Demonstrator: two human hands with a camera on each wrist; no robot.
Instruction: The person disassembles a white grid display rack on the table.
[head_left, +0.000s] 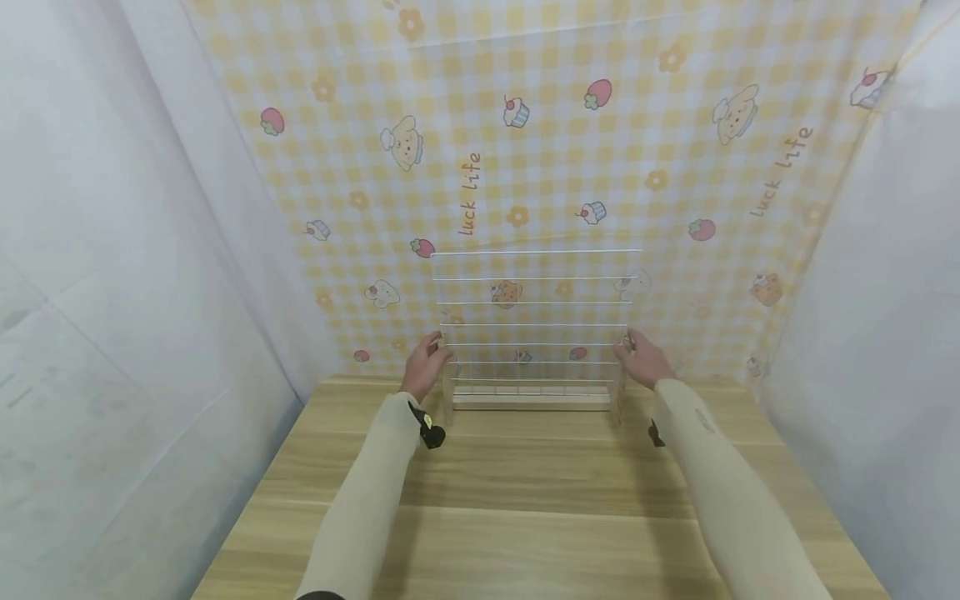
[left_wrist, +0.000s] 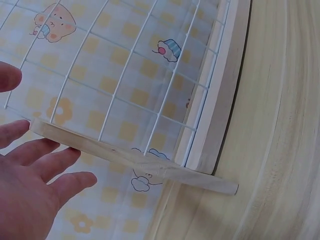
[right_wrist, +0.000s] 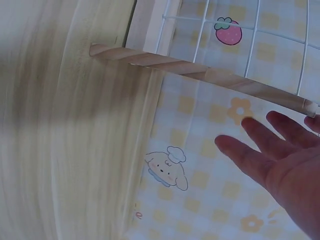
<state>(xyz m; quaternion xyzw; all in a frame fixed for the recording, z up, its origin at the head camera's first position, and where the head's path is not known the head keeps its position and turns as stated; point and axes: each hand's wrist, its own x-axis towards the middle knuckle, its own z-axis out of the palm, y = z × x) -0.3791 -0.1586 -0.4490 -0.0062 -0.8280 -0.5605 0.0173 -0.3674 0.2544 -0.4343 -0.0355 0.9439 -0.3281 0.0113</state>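
Observation:
A white wire rack [head_left: 536,323] with wooden side posts and a wooden base bar [head_left: 531,406] stands on the table. My left hand [head_left: 426,364] is at the top of the left post [head_left: 448,400]. In the left wrist view its fingertips [left_wrist: 70,155] touch the end and outer side of that post, while the thumb [left_wrist: 7,77] lies apart from it. At the right post [head_left: 617,400] is my right hand [head_left: 643,358]. Its index fingertip meets the post's end in the right wrist view, with the other fingers [right_wrist: 250,155] extended below. The right thumb is hidden there.
A yellow checked cloth [head_left: 555,158] with cartoon prints hangs behind the rack. White sheets [head_left: 135,250] close off both sides. The wooden table [head_left: 540,475] extends in front, under both sleeved forearms.

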